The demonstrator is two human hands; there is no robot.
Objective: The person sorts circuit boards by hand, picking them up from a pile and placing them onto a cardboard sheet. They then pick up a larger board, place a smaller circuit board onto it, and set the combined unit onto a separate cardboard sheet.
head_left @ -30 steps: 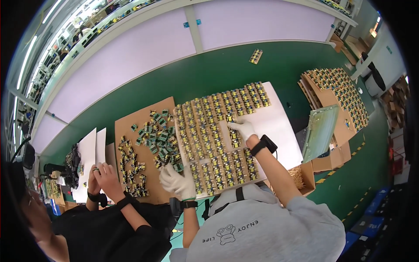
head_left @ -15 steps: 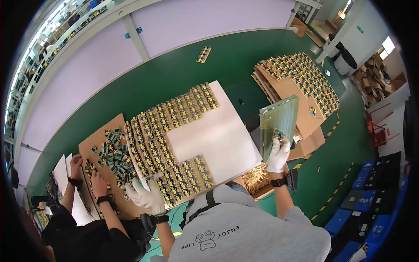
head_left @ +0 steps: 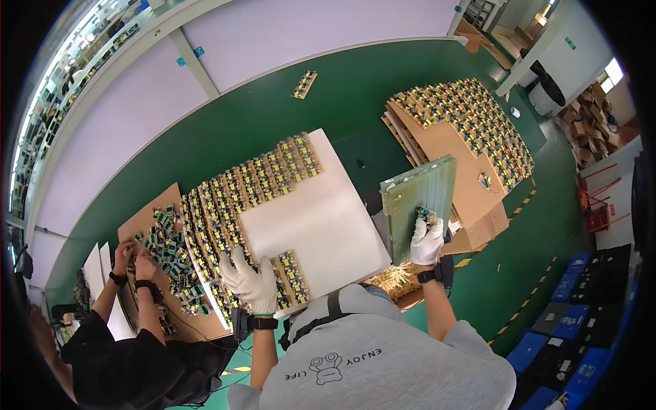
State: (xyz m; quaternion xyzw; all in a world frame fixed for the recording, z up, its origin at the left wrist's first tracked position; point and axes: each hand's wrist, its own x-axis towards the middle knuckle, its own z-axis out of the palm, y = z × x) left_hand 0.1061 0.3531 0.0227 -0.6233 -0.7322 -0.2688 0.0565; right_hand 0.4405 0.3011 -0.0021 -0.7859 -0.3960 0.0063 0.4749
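Observation:
My left hand point(head_left: 250, 280), in a white glove, rests with fingers spread on rows of small yellow circuit boards point(head_left: 232, 198) laid out on a white sheet point(head_left: 321, 219). Off to the right, my right hand point(head_left: 427, 240), also gloved, grips one small circuit board point(head_left: 426, 214) against a tilted stack of green panels point(head_left: 418, 201) that leans beside the sheet. A bare area of the white sheet lies between both hands.
A person in black at the left point(head_left: 130, 342) handles loose green parts on a brown cardboard sheet point(head_left: 147, 225). More boards cover cardboard sheets point(head_left: 465, 130) at the right. A lone board point(head_left: 304, 84) lies far back on the green table. A box of straw-like filler point(head_left: 395, 279) sits near me.
My right hand left the rows on the white sheet, swung right to the green panel stack and now holds a small board there. The view turned right. My left hand stayed on the rows.

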